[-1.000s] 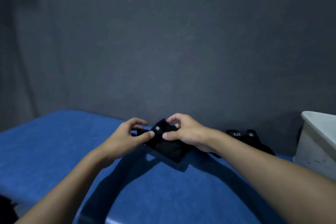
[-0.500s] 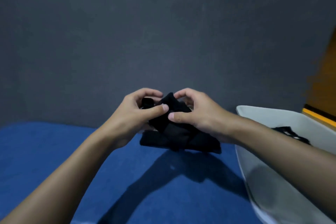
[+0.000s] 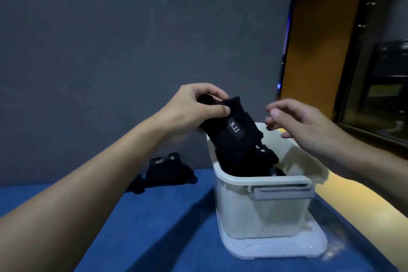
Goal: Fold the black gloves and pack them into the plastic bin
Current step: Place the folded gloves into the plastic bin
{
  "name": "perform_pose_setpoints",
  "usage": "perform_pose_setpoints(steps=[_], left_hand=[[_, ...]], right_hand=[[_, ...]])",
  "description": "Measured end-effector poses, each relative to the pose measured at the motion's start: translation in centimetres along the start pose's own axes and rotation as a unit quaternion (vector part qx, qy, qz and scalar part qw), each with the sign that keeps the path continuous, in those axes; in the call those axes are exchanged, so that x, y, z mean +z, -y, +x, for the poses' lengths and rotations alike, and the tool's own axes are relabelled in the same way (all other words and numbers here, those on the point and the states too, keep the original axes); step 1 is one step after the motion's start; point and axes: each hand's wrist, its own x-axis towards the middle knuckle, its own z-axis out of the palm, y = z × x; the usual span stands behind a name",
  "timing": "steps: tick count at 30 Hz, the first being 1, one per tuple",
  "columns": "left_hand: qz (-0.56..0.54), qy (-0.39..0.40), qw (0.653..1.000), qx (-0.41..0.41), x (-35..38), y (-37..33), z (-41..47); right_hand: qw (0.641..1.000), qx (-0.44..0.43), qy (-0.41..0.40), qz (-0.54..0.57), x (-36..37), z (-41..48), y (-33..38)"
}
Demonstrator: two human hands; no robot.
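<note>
STEP: folded black fabric glove [image 3: 237, 139] was pinched by left hand [image 3: 194, 107] at frame centre, over left side of white plastic bin [image 3: 262, 180] | right hand [image 3: 300, 123] was held loose, empty, centre right | ADVICE: fold judged best kept pinched until laid flat inside.

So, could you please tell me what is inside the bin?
Black gloves lie in the bin, and the left hand holds a folded glove partly inside, above them. How many lie beneath is covered, as is the bin's floor.

Blue table [image 3: 154, 227]: plastic bin [image 3: 262, 216], black glove pile [image 3: 167, 172], seemingly unfolded
</note>
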Motion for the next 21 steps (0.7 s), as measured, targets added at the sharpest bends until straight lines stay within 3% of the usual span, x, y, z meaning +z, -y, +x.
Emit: perform_pose_setpoints(steps=[9, 17, 21], left_hand=[[-0.016, 0.128, 0.989, -0.077, 7.0, 3.1, 5.4], [0.047, 0.222, 0.963, -0.145, 9.1, 5.7, 6.5], [0.018, 0.249, 0.956, -0.157, 9.7, 6.5, 6.7]], right_hand=[[0.991, 0.064, -0.014, -0.117, -3.1, -3.1, -6.8], [0.993, 0.05, 0.022, -0.101, -2.8, -4.2, -9.4], [0.994, 0.044, 0.04, -0.09, -2.6, -4.3, -10.1]])
